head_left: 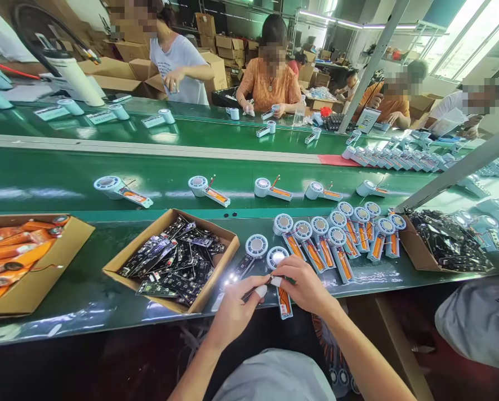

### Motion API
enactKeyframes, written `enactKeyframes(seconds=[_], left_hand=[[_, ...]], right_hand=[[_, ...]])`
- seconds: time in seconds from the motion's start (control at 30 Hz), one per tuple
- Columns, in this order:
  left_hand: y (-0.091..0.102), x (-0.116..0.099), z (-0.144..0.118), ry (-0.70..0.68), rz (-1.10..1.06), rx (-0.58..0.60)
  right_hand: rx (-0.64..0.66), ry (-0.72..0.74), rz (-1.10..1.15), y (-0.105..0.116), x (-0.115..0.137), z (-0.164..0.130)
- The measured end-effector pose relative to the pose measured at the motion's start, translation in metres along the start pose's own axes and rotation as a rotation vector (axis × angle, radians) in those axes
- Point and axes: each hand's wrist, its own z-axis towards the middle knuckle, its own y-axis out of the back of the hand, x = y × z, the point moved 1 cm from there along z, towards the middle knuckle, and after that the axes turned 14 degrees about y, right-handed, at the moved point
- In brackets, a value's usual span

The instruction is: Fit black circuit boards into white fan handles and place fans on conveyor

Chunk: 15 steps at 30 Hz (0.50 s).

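**Hands meet over a half-built fan unit at the surface edge**

Hands work close together just below the cardboard box of circuit boards (172, 260), at the near edge of the green surface (86, 289). The left hand (235, 309) has its fingers pinched together on a thin dark piece, with a white cot on one fingertip. The right hand (302, 284) has its fingers clamped on the fan unit (283, 301), whose orange-and-blue handle part hangs down over the surface edge. The two hands touch at the fingertips, right of the box's lower corner.

Just right of that box lie two more round fan heads (257, 245), and further right a cluster of open units (341, 236) with orange cells lies side by side. Well left of the box of boards stands a second box of orange cells (19, 256). Beyond the box, on the conveyor belt (65, 178), single units (122, 189) lie spaced in a row. Other people sit on the far side of the belt, with their hands on similar parts.
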Motion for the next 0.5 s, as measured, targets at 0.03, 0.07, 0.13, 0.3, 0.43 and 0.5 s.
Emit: enactKeyframes(seconds=[0.03,0.07,0.13,0.3,0.43,0.5], left_hand=[[0.000,-0.001,-0.001,0.015,0.016,0.000],[0.001,-0.001,-0.002,0.031,0.033,-0.007],[0.002,-0.001,-0.005,0.062,0.068,-0.042],[-0.001,0.002,-0.011,0.120,0.104,-0.035],[-0.007,0.003,-0.012,0.180,0.027,-0.001],[-0.010,0.002,-0.012,0.153,0.033,0.007]], right_hand=[[0.007,-0.016,0.006,0.001,0.003,0.000],[0.016,-0.029,0.013,0.004,0.007,-0.001],[0.048,-0.040,0.004,0.009,0.016,-0.005],[0.224,-0.061,-0.140,0.016,0.025,-0.021],[0.280,-0.035,-0.236,0.009,0.020,-0.025],[0.311,0.015,-0.270,0.006,0.018,-0.023]])
